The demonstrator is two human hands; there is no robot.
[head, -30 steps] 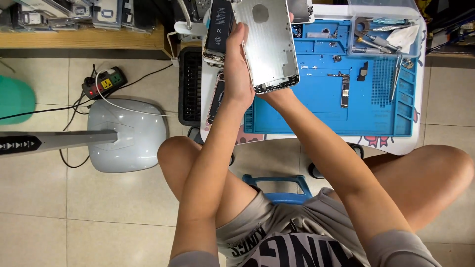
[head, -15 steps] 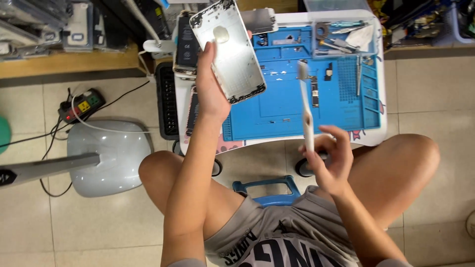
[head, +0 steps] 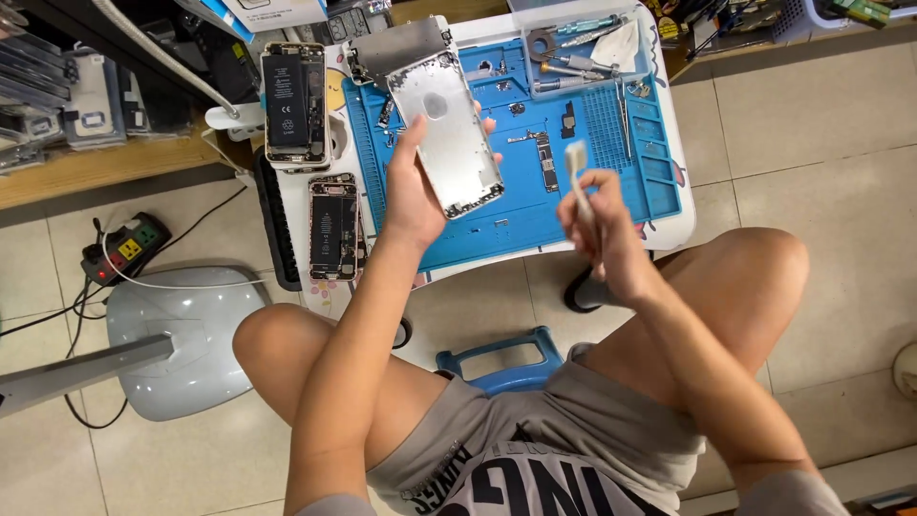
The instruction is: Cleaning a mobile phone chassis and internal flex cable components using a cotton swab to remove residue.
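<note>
From my remote seat, largest first. The white table carries a blue rubbery work mat with raised ribs and small trays; tiny dark parts and screws lie scattered on it. At the left edge lie two opened phones, batteries showing, one far and one near. My left hand holds a silver metal phone back shell above the mat, fingers wrapped round its near-left edge; the shell is flat, smooth, matte, with rounded corners, its long axis running from far-left to near-right. My right hand is clenched round the handle of a slim white brush, bristle end pointing far. The shell lies just left of the brush tip, apart from it, so the right hand is the nearer to its bare right edge. Far right, a tray holds screwdrivers.
</note>
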